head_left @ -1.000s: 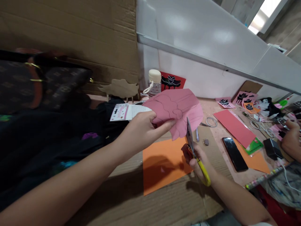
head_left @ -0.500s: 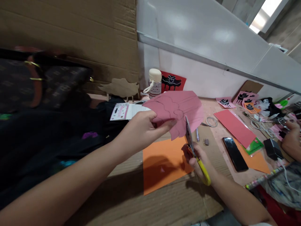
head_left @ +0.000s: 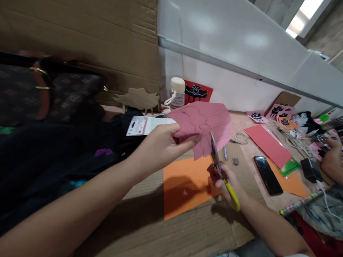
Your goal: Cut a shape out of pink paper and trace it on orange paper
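My left hand [head_left: 174, 141] pinches a pink sheet of paper [head_left: 214, 117] by its near left edge, holding it raised above the table. Curved pencil-like outlines run across the paper, and its lower edge has a scalloped cut. In my right hand [head_left: 226, 180] are scissors [head_left: 232, 196] with yellow and orange handles, the fingers wrapped round the grips. Their blades point up and away and meet the paper's edge close to a small drawn circle. Beneath both hands, an orange sheet [head_left: 177, 200] lies on corrugated cardboard [head_left: 150, 233], with a tiny pink scrap on it.
A bottle with a cream lid [head_left: 177, 85] stands behind the paper beside a red card [head_left: 207, 93]. On the right lie a phone [head_left: 268, 175] and a red-pink sheet [head_left: 268, 144]. Dark cloth and a patterned bag [head_left: 72, 89] fill the left. Another person's hand [head_left: 333, 157] is at far right.
The pink paper has tilted and shifted slightly against the scissor blades. Both hands keep nearly the same places and grips.
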Demonstrator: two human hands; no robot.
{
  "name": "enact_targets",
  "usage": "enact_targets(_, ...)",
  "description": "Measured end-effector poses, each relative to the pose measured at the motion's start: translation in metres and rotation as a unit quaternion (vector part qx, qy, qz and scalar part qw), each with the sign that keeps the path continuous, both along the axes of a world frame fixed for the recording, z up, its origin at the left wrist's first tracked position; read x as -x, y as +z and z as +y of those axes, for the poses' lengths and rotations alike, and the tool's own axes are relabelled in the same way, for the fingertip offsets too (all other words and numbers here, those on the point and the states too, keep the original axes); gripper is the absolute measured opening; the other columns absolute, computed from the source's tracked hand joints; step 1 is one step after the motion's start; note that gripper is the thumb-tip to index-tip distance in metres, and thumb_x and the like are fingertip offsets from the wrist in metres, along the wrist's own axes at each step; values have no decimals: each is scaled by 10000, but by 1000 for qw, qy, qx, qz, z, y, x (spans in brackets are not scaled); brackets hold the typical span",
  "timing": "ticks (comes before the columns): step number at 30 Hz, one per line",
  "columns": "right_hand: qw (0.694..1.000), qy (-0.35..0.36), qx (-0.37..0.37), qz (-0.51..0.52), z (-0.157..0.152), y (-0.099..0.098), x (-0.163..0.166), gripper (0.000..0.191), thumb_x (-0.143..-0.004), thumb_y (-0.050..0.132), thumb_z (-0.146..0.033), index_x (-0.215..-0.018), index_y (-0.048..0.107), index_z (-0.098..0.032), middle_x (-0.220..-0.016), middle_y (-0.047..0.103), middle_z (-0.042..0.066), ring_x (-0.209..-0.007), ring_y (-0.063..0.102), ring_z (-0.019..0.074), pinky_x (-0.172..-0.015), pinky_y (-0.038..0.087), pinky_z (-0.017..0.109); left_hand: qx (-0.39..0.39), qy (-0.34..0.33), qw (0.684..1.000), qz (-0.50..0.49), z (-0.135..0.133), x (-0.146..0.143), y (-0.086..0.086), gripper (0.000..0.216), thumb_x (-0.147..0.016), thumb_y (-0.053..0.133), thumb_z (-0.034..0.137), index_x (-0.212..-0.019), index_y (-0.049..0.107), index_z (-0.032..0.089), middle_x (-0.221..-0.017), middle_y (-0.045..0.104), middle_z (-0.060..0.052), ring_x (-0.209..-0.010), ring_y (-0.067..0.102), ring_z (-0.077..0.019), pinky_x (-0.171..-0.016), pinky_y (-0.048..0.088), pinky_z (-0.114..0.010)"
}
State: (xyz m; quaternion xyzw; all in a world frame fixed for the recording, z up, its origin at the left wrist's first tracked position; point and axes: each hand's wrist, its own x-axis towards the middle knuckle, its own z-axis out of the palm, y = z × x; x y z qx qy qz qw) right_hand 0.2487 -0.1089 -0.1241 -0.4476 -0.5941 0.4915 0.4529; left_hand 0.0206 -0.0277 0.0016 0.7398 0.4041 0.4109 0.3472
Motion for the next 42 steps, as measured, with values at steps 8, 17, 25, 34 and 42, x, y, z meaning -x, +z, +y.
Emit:
enact_targets(8,1000,15,5,13,-1,3,0,552,-783,743,-717,-1091,647,-270,-800,464,-22,-662,413,158,-578,330,280,5,14,1000,15,1,0,1,346,-779,643,449,-553,522,217,-443,436,55,-534,491,-145,-523,391,-231)
enact_targets(17,1000,15,-8,-4,-1,2,0,557,-785,715,-747,-1080,637,-281,-773,446,-25,-647,403,166,-568,328,290,-11,11,1000,17,2,1,0,333,-791,630,449,-578,547,208,-529,535,43,-527,471,-131,-523,383,-238)
enact_targets(25,1000,20,-4,-1,-2,3,0,532,-785,747,-713,-1074,650,-277,-751,456,-33,-621,394,150,-545,308,274,-8,-8,1000,1,3,4,-3,349,-828,651,407,-575,532,198,-563,548,49,-576,489,-125,-551,382,-228)
enact_targets(34,1000,16,-15,-8,-2,-2,-1,523,-795,746,-704,-1087,667,-277,-791,477,-24,-650,406,157,-573,321,279,-10,-35,999,-17,1,4,0,299,-871,640,363,-643,576,180,-634,539,55,-611,453,-109,-550,356,-224)
enact_targets(42,1000,11,-17,11,0,-6,-1,537,-771,768,-709,-1080,688,-277,-793,489,-23,-649,413,152,-557,319,266,-44,-19,998,-29,6,3,-7,390,-841,658,422,-558,521,191,-578,528,60,-566,451,-100,-512,334,-210)
